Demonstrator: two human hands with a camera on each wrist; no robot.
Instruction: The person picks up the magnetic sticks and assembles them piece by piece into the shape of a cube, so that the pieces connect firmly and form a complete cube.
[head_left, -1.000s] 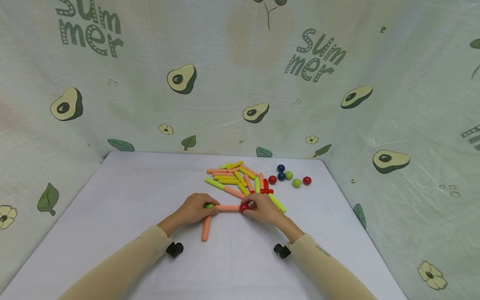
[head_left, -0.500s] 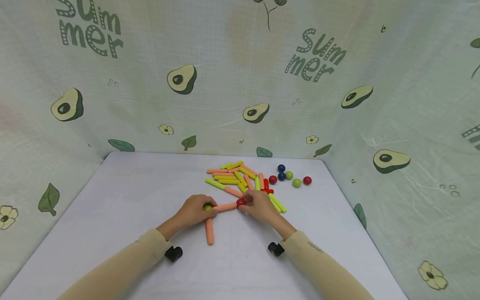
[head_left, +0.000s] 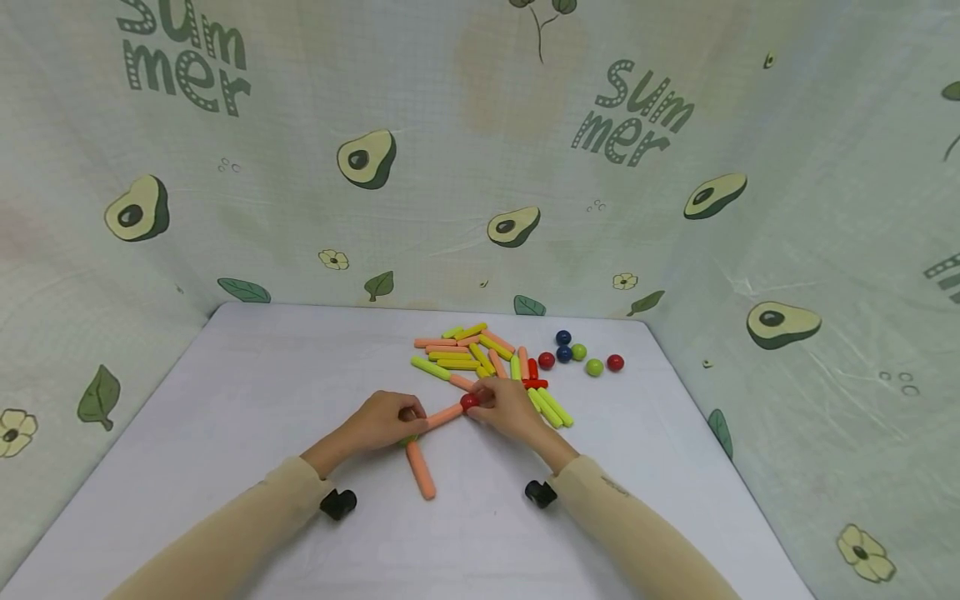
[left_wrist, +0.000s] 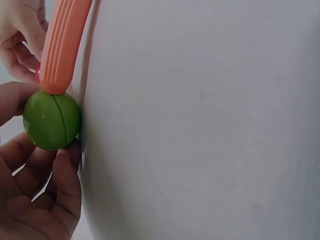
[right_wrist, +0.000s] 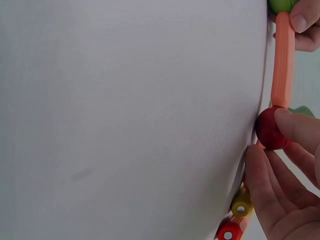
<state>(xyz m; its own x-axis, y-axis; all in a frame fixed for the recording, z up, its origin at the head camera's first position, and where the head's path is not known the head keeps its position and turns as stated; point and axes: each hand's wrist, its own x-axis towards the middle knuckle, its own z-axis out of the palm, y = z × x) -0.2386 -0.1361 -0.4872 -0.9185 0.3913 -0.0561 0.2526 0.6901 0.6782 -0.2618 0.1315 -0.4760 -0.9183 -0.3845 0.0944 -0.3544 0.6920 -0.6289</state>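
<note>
The green ball sits between the thumb and fingers of the left hand, which grips it just over the white bench; from the head view the ball is mostly hidden behind that hand. Running from the green ball, away from the person and to the right, an orange stick touches it at one end and the red ball at the other. The right hand pinches that red ball, with the thumb on one side and fingers on the other. A second orange stick reaches from the green ball toward the person, slanting slightly right.

Beyond the green ball and to its right lies a loose heap of orange, yellow, lime and red sticks, some crossing or touching. Farther right of the green ball, past the heap, are two dark blue balls, two lime balls and two more red balls. Nearer the person than the green ball are beige sleeves, with a black device at each wrist. Well behind it hangs a pale cloth printed with avocados, leaves, flowers and "summer".
</note>
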